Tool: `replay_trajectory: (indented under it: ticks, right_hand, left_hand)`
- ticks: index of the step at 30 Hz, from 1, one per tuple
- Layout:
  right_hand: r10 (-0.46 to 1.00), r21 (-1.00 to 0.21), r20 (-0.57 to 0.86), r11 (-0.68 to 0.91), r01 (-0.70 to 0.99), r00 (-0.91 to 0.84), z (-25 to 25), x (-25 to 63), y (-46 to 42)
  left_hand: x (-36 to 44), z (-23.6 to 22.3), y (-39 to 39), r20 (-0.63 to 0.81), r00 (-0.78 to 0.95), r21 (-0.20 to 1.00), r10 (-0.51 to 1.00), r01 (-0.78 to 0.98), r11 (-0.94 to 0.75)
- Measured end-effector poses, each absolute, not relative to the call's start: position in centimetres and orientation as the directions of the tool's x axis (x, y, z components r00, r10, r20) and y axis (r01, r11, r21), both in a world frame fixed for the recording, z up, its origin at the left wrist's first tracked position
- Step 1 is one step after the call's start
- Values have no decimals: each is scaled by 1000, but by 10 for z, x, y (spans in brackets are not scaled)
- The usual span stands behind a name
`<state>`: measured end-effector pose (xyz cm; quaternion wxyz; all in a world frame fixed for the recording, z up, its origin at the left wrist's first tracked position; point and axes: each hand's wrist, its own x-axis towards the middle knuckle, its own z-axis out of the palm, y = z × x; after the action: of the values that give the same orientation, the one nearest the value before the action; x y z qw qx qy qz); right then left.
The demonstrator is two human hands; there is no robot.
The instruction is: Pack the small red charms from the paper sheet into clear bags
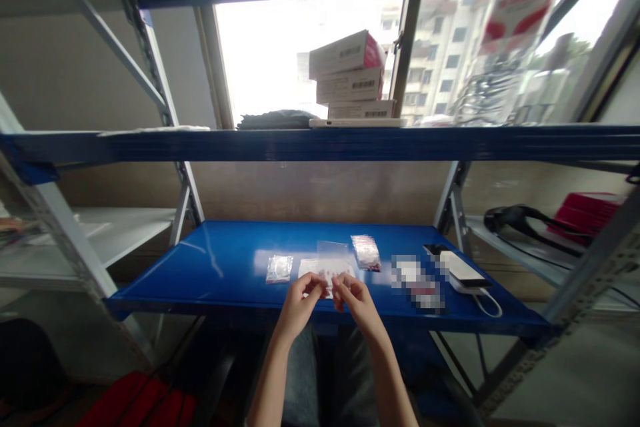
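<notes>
My left hand [307,293] and my right hand [353,293] are close together over the front edge of the blue shelf. Their fingers pinch the near end of a clear plastic bag [334,251], which stretches away from me. Behind the bag is a white sheet [309,267], partly covered by it and by my fingers. Small dark spots show near my fingertips, too small to name. To the left lies a small clear packet [279,268]. A stack of filled clear packets [366,252] lies to the right.
On the right of the blue shelf [225,240] are a pixelated item [417,283], a dark phone [435,250] and a white device with a cable [465,272]. The upper shelf [280,145] carries stacked white boxes [347,83], dark folded cloth [280,120] and a clear plastic bag [523,7].
</notes>
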<state>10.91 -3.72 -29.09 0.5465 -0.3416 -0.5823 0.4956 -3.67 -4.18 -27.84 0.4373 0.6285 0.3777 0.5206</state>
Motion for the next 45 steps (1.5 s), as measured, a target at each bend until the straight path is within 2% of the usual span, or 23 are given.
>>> replay_trajectory:
  ticks: [6, 20, 26, 33, 38, 45]
  right_hand:
    - [909, -940, 340, 329, -85, -241, -288, 107, -40]
    - [916, -933, 355, 337, -124, -186, -292, 111, -32]
    - [918, -934, 357, 346, -88, -175, -289, 113, -32]
    - [912, -927, 371, 375, -11, -177, -293, 113, -32]
    - [909, -913, 398, 405, 43, -124, -297, 109, -30]
    - [899, -899, 437, 438, 13, -16, -300, 98, -26]
  left_hand:
    - [-38, -278, -43, 366, 156, 919, 917, 92, -383]
    - [-35, -285, -29, 299, 71, 954, 952, -30, -297]
    - [-33, -280, -34, 261, 148, 964, 954, -81, -252]
    - [-32, -278, -39, 325, 188, 939, 927, 56, -340]
    - [-31, -278, -39, 372, 107, 907, 922, 171, -386]
    - [-33, -282, -36, 393, 16, 885, 919, 265, -383]
